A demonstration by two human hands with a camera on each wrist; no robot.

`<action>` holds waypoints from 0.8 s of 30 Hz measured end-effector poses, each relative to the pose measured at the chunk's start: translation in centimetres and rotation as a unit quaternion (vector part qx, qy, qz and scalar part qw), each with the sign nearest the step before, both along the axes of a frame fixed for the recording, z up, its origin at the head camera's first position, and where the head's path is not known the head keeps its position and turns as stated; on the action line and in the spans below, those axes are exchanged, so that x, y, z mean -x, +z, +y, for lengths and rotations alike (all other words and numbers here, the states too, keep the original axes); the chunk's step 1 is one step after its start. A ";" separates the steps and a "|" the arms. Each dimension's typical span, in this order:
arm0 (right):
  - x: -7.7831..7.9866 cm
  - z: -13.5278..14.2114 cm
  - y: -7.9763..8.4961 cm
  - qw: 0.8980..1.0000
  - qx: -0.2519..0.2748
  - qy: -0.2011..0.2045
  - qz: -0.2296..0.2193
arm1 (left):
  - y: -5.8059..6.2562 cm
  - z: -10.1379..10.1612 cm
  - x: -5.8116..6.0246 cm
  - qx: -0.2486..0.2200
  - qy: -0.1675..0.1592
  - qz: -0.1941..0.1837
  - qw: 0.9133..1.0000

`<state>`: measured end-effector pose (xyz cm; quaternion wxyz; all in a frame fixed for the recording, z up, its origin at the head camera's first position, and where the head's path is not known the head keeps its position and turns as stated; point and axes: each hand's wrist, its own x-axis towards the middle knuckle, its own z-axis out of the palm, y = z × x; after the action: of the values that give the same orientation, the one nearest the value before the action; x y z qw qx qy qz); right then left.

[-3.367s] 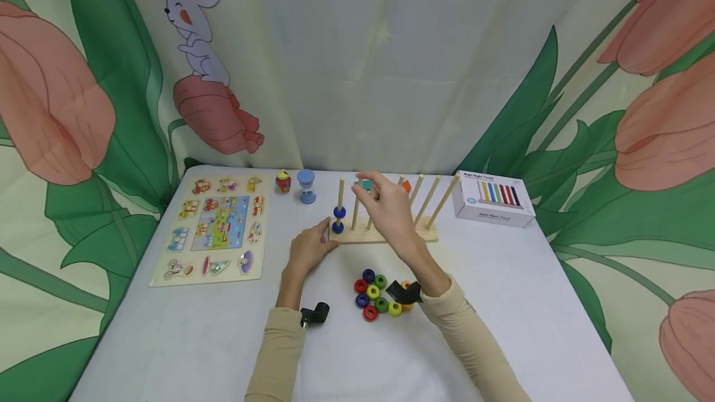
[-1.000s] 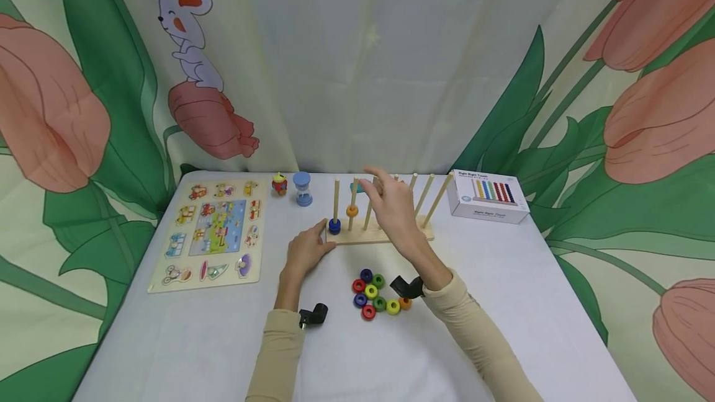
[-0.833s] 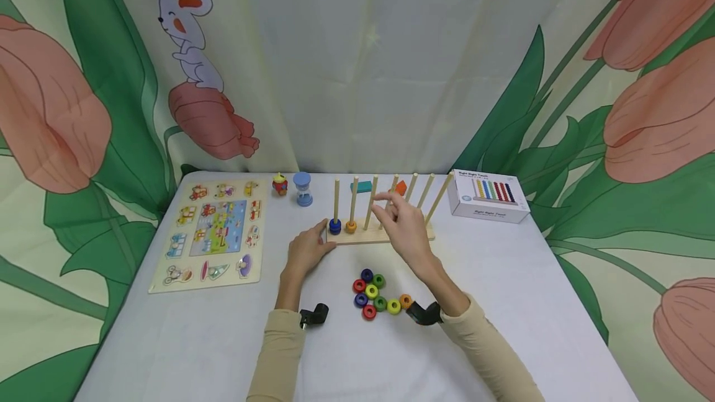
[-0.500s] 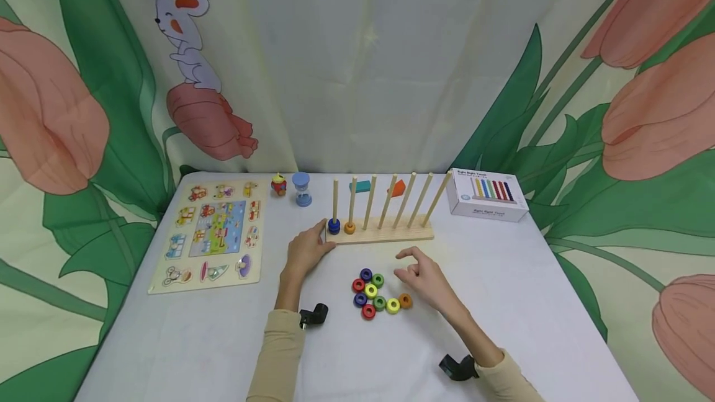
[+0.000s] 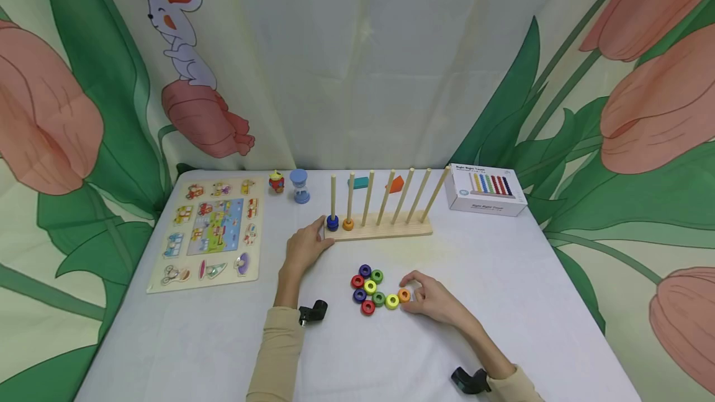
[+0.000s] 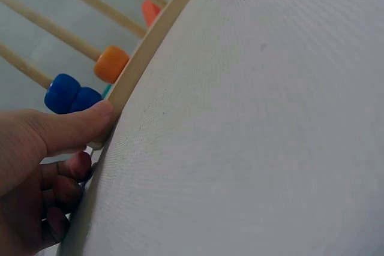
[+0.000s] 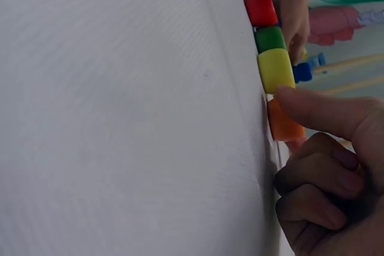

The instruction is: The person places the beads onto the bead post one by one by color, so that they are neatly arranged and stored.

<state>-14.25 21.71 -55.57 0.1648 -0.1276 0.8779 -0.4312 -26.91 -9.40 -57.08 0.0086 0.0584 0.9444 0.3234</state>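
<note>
My left hand [image 5: 303, 247] grips the left end of a wooden peg stand [image 5: 385, 230], its thumb on the front edge in the left wrist view. Two blue beads [image 5: 332, 223] are stacked on the leftmost peg, and one orange bead [image 5: 348, 224] sits at the bottom of the second. On the table in front, my right hand [image 5: 438, 300] has thumb and index finger around a loose orange bead [image 5: 404, 294]. The right wrist view shows the thumb overlapping that bead, close by a yellow bead [image 7: 276, 71]. Loose red, blue, green and yellow beads [image 5: 370, 287] cluster to its left.
At the left lies a picture puzzle board [image 5: 206, 234]. A small toy figure [image 5: 276, 182] and a blue sand timer [image 5: 300, 186] stand at the back. Behind the pegs are a teal block [image 5: 359, 183] and an orange block [image 5: 396, 184]. A white box [image 5: 486, 190] stands back right.
An orange bead dropped down the second peg, and the upper blue bead settled onto the lower one. My right hand came from the pegs down to the loose orange bead. The left hand stayed.
</note>
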 end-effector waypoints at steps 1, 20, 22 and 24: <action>0.1 -0.1 0.0 1.000 -0.004 -0.004 0.001 | 0.0 0.0 0.0 0.000 -0.001 0.000 1.000; 7.5 -8.7 13.1 0.959 0.044 -0.101 0.263 | -0.1 -0.1 -0.1 -0.009 0.000 -0.003 1.000; 8.6 -9.7 14.4 0.949 0.041 -0.103 0.295 | -0.1 -0.1 0.0 -0.010 0.001 0.003 1.000; 9.6 -10.7 15.3 0.941 0.037 -0.104 0.320 | -0.1 0.0 0.0 -0.011 0.001 0.006 1.000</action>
<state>-23.87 11.04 -40.24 -0.1758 -0.1733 0.8758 -0.4147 -26.96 -9.41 -57.20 0.0018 0.0601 0.9410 0.3330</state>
